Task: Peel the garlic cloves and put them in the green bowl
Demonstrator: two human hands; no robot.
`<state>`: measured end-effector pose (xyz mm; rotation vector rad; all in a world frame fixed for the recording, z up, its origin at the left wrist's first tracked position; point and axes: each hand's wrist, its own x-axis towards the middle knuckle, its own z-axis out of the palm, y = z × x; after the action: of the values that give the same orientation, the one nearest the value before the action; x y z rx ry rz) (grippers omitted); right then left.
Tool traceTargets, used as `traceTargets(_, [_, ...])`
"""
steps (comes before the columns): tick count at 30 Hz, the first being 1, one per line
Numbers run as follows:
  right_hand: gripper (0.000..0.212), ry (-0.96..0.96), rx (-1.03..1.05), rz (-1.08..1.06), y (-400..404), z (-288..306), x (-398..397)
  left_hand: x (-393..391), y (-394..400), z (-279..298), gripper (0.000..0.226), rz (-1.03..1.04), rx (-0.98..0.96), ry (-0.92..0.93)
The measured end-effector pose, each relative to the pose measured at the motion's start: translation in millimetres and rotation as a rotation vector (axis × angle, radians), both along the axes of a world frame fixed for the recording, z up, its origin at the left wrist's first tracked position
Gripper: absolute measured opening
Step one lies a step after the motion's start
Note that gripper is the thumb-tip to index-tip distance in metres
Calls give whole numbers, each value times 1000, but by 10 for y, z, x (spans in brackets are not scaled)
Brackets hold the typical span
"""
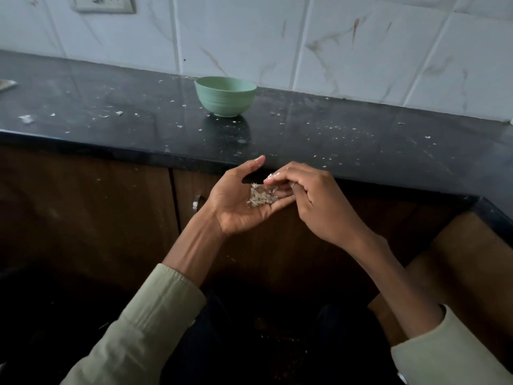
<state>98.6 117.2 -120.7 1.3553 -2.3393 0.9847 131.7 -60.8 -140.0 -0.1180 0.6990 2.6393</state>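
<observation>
Below the green bowl (225, 96) and off the front edge of the black counter (333, 134): left hand (241, 201) palm up, fingers relaxed, cradling a small heap of pale garlic skins (261, 197). Right hand (308, 195) touching it, fingertips curled over the heap and pinching something whitish, too hidden to name. Bowl's inside out of sight; any clove hard to make out.
</observation>
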Motion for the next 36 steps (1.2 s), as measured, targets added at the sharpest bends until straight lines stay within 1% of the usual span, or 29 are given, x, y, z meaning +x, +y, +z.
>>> traceTargets(4, [37, -103, -50, 98, -436, -201, 193, 370, -424, -184, 47, 106, -44, -43])
traceTargets(7, [39, -209, -66, 191, -921, -452, 369, 718, -816, -422, 38, 228, -75, -85])
traceTargets(11, [40, -409, -20, 292, -1706, -1085, 625, 1171, -1393, -1017, 33, 409, -96, -228])
traceTargets(13, [43, -568, 59, 308, -2124, -1541, 754, 1382, -1654, -1433, 34, 516, -128, -341])
traceTargets(16, [49, -906, 211, 298, -2654, -2332, 959, 1635, -1965, -2202, 40, 657, -179, -564])
traceTargets(18, [50, -1100, 292, 270, -2906, -2804, 1106, 1761, -2089, -2714, 42, 729, -164, -693])
traceTargets(21, [42, -1401, 326, 160, -3138, -3325, 1332, 1841, -2212, -3375, 41, 796, -167, -850])
traceTargets(23, [44, -1533, 326, 45, -3195, -3631, 1472, 1832, -2225, -3670, 44, 794, -166, -940])
traceTargets(25, [42, -1599, 351, -14, -3225, -3880, 1555, 1826, -2211, -3887, 51, 749, -120, -987])
traceTargets(27, [40, -1666, 395, -54, -3241, -4057, 1582, 1819, -2180, -4048, 63, 703, -101, -1015])
traceTargets(30, [37, -1749, 430, -69, -3317, -4205, 1593, 1759, -2099, -4189, 81, 721, -106, -1037])
traceTargets(31, [40, -1751, 468, -58, -3339, -4239, 1600, 1728, -2075, -4229, 83, 749, -105, -1040])
traceTargets(33, [56, -1732, 553, -62, -3363, -4287, 1633, 1674, -2053, -4286, 82, 799, -112, -1048])
traceTargets(34, [57, -1747, 521, -63, -3367, -4273, 1631, 1670, -2073, -4285, 83, 825, -119, -1070])
traceTargets(36, [48, -1851, 384, -66, -3371, -4329, 1634, 1674, -2168, -4408, 78, 913, -146, -1093])
